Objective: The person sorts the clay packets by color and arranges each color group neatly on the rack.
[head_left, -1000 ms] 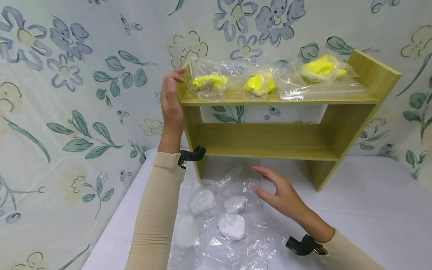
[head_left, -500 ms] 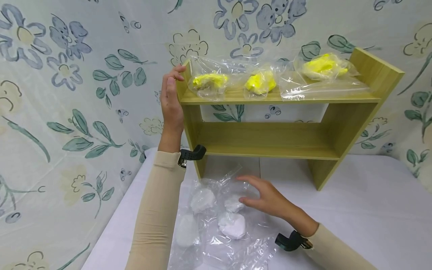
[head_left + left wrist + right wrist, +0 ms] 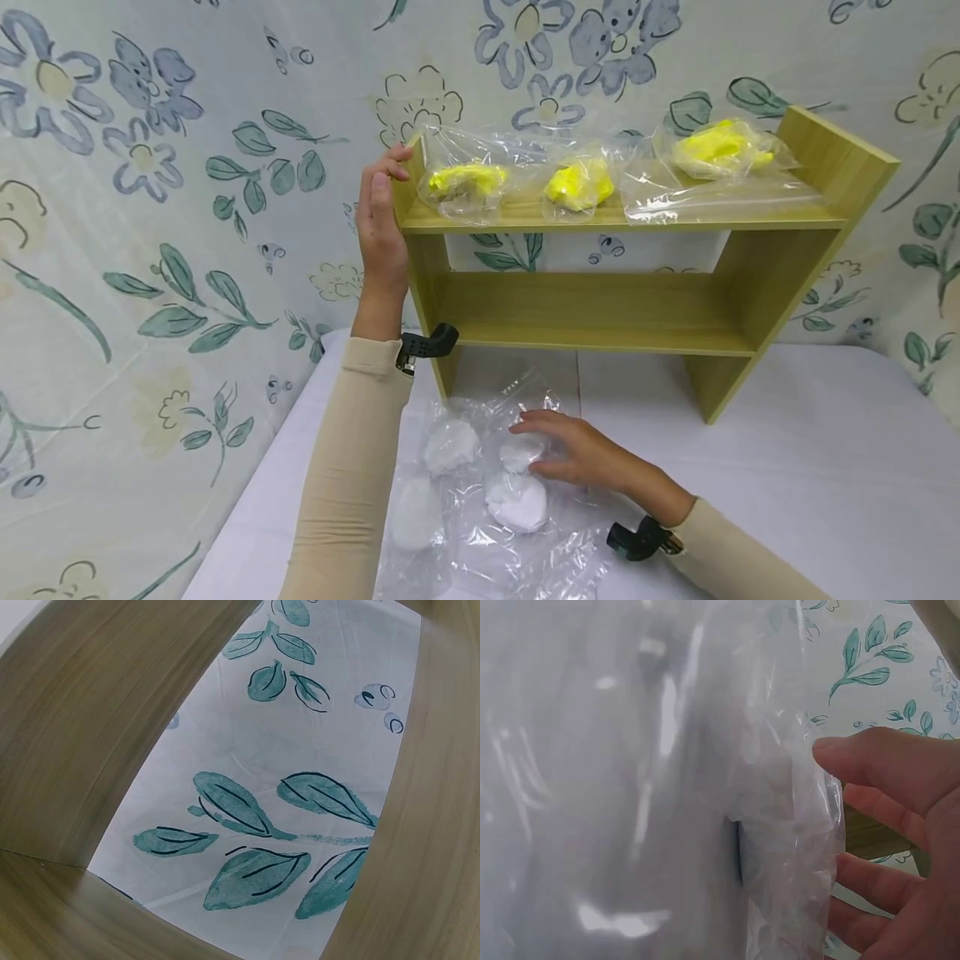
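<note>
Reaching down and leftward, your right hand (image 3: pixel 581 454) had closed the gap and settled its loosely curled grip onto the bag of white lumps (image 3: pixel 517 458) on the worktop (image 3: pixel 787 467), while your left hand (image 3: pixel 381 229) stayed clasped round the shelf (image 3: pixel 600 312).

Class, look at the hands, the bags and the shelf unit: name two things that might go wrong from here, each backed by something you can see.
1. The clear bags of white lumps overlap in a loose pile, so the right hand resting on them may drag up more than one.
2. The three bags of yellow stuff sit near the front edge of the top shelf; a knock might tip one off, though the left hand holds the side.
</note>
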A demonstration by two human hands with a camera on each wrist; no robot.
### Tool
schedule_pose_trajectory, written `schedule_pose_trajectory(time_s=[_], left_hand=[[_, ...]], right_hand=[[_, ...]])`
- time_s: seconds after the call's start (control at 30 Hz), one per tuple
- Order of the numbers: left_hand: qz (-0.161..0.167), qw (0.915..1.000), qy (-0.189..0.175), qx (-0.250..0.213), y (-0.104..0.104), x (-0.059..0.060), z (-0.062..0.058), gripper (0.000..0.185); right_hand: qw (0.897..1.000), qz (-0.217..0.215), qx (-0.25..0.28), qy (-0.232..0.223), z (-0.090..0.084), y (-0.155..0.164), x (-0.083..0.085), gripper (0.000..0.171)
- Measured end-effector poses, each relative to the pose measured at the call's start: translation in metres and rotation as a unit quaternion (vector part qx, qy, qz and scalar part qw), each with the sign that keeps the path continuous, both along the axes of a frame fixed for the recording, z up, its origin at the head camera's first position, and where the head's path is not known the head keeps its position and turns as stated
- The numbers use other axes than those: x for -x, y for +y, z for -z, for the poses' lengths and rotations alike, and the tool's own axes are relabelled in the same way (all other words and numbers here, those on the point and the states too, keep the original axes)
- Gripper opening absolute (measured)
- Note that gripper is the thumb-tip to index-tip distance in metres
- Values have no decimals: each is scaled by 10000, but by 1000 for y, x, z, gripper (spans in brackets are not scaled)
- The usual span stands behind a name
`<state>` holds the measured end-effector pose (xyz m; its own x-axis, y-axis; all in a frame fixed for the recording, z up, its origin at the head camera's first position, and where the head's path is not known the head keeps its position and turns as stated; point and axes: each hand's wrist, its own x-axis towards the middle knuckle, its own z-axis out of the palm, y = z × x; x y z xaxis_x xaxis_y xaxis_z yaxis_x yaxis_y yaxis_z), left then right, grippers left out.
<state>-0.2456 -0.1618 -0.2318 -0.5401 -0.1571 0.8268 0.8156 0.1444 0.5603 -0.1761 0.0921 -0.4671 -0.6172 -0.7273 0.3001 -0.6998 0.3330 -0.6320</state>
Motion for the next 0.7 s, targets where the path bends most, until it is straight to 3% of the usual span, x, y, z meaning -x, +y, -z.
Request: schedule_pose_trajectory(time_s=[0.3, 0.7], left_hand=[[17, 10000, -8, -4, -1, 0, 0, 22], [96, 9999, 17, -97, 0, 3, 0, 22]], right_hand=[[9986, -187, -467, -168, 5, 2, -1, 46], [9977, -115, -648, 187, 5, 3, 0, 38]])
